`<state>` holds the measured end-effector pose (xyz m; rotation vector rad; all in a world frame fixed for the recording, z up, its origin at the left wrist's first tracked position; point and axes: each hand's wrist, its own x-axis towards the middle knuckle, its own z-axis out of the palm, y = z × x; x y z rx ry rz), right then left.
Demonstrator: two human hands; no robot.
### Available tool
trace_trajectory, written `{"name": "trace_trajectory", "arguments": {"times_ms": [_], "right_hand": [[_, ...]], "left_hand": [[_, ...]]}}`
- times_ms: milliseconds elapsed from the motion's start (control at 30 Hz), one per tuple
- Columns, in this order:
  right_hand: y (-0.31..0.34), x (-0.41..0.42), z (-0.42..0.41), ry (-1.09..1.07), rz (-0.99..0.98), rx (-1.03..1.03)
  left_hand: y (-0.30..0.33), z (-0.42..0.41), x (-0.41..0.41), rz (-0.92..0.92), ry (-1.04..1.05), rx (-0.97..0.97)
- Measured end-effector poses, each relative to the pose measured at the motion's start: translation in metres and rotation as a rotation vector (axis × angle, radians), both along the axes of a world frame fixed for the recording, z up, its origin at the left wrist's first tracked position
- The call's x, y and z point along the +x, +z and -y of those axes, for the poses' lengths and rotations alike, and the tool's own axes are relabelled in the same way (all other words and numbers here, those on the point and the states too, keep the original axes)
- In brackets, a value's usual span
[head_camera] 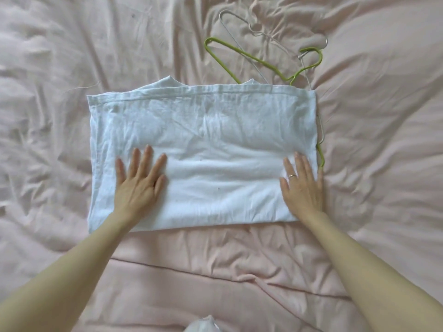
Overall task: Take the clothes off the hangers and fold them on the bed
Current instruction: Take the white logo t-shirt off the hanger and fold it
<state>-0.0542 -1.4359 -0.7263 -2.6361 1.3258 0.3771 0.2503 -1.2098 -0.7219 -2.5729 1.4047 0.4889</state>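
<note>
The white garment (203, 154) lies folded into a wide rectangle on the pink bed (371, 140), in the middle of the view, and looks thin, soft and light: a limp cotton that creases readily, holds no shape of its own and would likely slide on the smooth sheet if pushed sideways. For the next fold it is best pinched at its corners or along a short edge, layers taken together so they do not slip apart. The left hand (139, 180) lies flat on the garment near its left end, fingers straight and spread, palm down, gripping nothing. The right hand (303, 183) lies flat near the garment's right edge, fingers straight and close together, likewise holding nothing. Both forearms reach forward. A green hanger (254, 59) and a silver hanger (239, 45) lie partly under the garment's far edge
</note>
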Motion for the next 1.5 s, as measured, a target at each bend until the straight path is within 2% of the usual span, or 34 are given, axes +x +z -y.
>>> {"name": "trace_trajectory", "arguments": {"times_ms": [67,100,167,267,367,467,600,667,733,833,900,1000,1100,1200,1267,1333,1400,1500], "right_hand": [[0.008,-0.007,-0.005,-0.172,0.017,0.024],[0.011,-0.006,-0.011,-0.177,0.065,0.009],[0.015,0.004,-0.032,-0.013,0.185,-0.023],[0.007,0.009,-0.072,0.243,0.274,0.059],[-0.002,-0.028,-0.075,0.102,0.135,0.127],[0.002,-0.083,-0.059,-0.061,-0.062,0.135],[0.013,-0.101,-0.045,-0.186,-0.166,0.237],[0.021,-0.093,-0.044,-0.297,-0.102,0.234],[0.028,-0.079,-0.046,-0.359,0.004,0.183],[0.035,-0.048,-0.063,-0.142,0.108,0.100],[0.037,-0.024,-0.079,0.054,0.147,0.101],[0.038,0.023,-0.108,0.261,0.134,0.173],[0.036,0.060,-0.131,0.361,0.007,0.266],[0.031,0.073,-0.132,0.297,-0.122,0.390],[0.030,0.076,-0.128,0.251,-0.099,0.497],[0.035,0.078,-0.119,0.138,0.018,0.659],[0.044,0.074,-0.109,-0.007,0.181,0.812],[0.062,0.065,-0.093,-0.249,0.387,0.936]], "left_hand": [[0.007,-0.003,-0.012,0.027,0.069,-0.051],[0.010,-0.002,-0.025,0.018,0.061,-0.089],[0.012,0.000,-0.059,-0.033,-0.021,-0.135],[0.005,-0.004,-0.107,-0.118,-0.144,-0.092],[-0.002,-0.026,-0.114,-0.142,-0.123,-0.001],[0.002,-0.052,-0.096,-0.091,0.001,0.047],[0.010,-0.073,-0.069,-0.091,0.335,0.117],[0.017,-0.077,-0.062,-0.131,0.466,0.100],[0.022,-0.078,-0.058,-0.113,0.622,-0.002],[0.029,-0.079,-0.051,-0.127,1.033,-0.220],[0.033,-0.072,-0.040,-0.352,1.371,-0.358],[0.044,-0.068,-0.030,-0.830,1.821,-0.623],[0.049,-0.072,-0.029,-1.064,1.987,-0.706],[0.053,-0.070,-0.029,-1.143,2.008,-0.891],[0.057,-0.066,-0.031,-1.068,1.930,-0.995],[0.064,-0.055,-0.033,-0.939,1.795,-1.066],[0.075,-0.038,-0.040,-0.857,1.585,-1.111],[0.100,-0.001,-0.058,-0.721,1.211,-1.097]]}}
